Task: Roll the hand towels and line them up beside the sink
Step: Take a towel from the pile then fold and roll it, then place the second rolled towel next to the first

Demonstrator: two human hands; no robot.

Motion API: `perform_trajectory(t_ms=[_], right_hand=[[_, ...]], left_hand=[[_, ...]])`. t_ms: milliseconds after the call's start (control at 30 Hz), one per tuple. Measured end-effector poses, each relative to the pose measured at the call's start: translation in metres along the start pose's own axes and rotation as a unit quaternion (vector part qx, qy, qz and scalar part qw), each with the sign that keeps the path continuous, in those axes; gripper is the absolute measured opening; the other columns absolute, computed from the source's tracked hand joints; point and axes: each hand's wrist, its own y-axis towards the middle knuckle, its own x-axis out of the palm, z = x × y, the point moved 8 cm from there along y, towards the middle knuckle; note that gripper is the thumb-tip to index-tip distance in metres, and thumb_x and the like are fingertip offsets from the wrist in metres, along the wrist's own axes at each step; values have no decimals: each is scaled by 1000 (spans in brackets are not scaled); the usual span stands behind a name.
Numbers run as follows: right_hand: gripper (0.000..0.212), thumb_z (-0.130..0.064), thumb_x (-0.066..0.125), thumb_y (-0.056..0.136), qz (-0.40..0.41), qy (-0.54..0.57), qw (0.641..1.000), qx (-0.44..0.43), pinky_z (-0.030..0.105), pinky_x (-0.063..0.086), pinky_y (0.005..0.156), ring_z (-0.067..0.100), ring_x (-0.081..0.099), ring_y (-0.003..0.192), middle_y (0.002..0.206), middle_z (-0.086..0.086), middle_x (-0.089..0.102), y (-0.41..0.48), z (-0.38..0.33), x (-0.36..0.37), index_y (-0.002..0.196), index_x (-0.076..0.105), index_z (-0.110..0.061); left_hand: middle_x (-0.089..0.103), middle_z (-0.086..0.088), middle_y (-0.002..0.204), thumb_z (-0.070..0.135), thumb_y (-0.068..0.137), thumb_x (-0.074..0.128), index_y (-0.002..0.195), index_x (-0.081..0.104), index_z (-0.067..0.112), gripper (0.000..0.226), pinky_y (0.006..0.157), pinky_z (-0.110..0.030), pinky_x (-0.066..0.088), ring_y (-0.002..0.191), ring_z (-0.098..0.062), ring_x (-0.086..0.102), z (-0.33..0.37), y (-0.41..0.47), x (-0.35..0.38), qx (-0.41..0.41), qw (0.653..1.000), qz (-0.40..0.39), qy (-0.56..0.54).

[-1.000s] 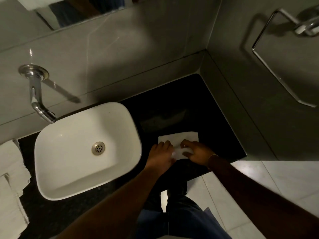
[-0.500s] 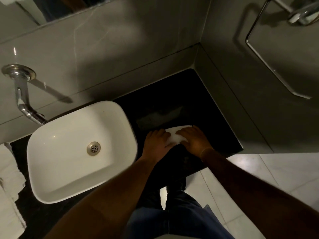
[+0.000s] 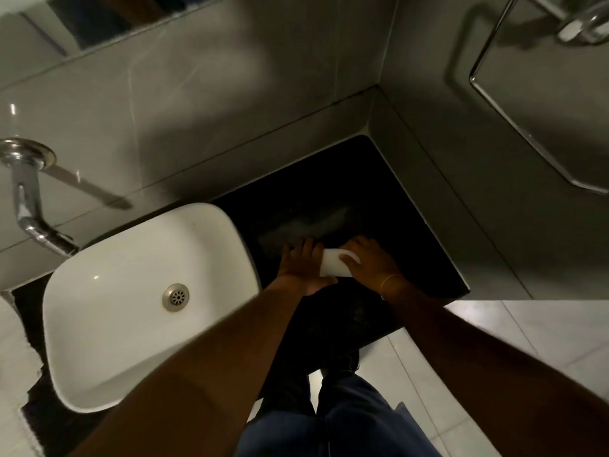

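Note:
A white hand towel (image 3: 332, 266), rolled into a short thick roll, lies on the black counter (image 3: 379, 206) just right of the white sink (image 3: 131, 291). My left hand (image 3: 301, 265) presses on the roll's left end, fingers curled over it. My right hand (image 3: 369, 260) grips its right end, thumb on top. Only the roll's middle shows between the two hands. More white towels (image 3: 16, 367) lie flat in a pile on the counter left of the sink, at the frame's edge.
A chrome wall tap (image 3: 29, 209) reaches over the sink's back left. A chrome towel ring (image 3: 527, 127) hangs on the right wall. Tiled walls close the counter at the back and right. My legs and the tiled floor are below the counter's front edge.
The flat part of the towel has disappeared as both hands rolled it away from me; it is now a compact roll farther back on the counter.

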Motion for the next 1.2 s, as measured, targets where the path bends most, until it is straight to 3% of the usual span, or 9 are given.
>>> perform_trajectory(t_ms=[100,333,533,633,833,933,1033,1133,1200], right_hand=[[40,-59,37,97,38,-100,994,17,48,36,102,31,40,125,142,2,41,2,9,5,127,54,-39],[46,-63,33,97,18,-129,990,59,56,27,110,31,29,137,152,3,29,-7,4,7,140,37,-48],[71,-59,51,89,25,-123,988,-86,47,44,101,33,46,130,149,9,41,-51,-1,21,150,30,-29],[80,-53,52,91,-10,-125,990,-56,47,40,107,31,36,136,158,7,26,-56,12,29,156,9,-37],[79,-54,56,91,3,-25,999,27,38,34,112,25,33,139,157,0,24,-54,11,26,155,13,-38],[81,-57,59,87,41,30,995,82,39,38,110,24,36,138,155,-2,27,-60,17,26,154,15,-41],[75,-49,66,85,91,121,979,134,41,43,106,25,45,132,148,-1,39,-57,32,20,149,29,-42],[63,-65,56,77,120,164,961,188,43,55,92,24,60,116,129,-3,55,-45,52,10,135,41,-49],[60,-62,58,77,179,190,942,211,41,56,85,21,62,108,123,-6,56,-42,56,-7,133,44,-44]], left_hand=[[0,-13,167,68,83,58,156,13,20,99,120,-60,2,152,-37,0,3,5,2,-13,1000,18,20],[-7,-11,167,63,87,57,157,8,20,96,121,-61,6,153,-36,-3,1,2,7,-9,1000,-25,12],[1,-10,168,59,93,48,158,12,18,85,120,-56,8,153,-33,5,1,-11,19,21,999,19,43],[-1,-12,168,54,93,51,159,11,16,86,121,-55,1,152,-35,7,5,-12,14,40,997,31,65],[-19,-9,166,38,93,54,158,-12,16,95,124,-50,-5,153,-31,-13,15,-51,-7,8,989,145,-18],[-25,-5,165,40,97,45,156,-20,20,90,124,-48,-6,152,-24,-22,22,-92,-3,27,988,146,-38],[-3,-5,169,39,90,49,160,1,21,88,121,-49,8,155,-23,0,17,-135,17,37,991,126,-31],[32,-6,162,40,70,60,152,41,22,85,114,-46,23,148,-23,32,6,-171,46,39,994,95,-39],[45,-2,155,40,66,59,143,54,27,78,113,-42,22,146,-18,31,-3,-191,61,27,994,89,-51]])
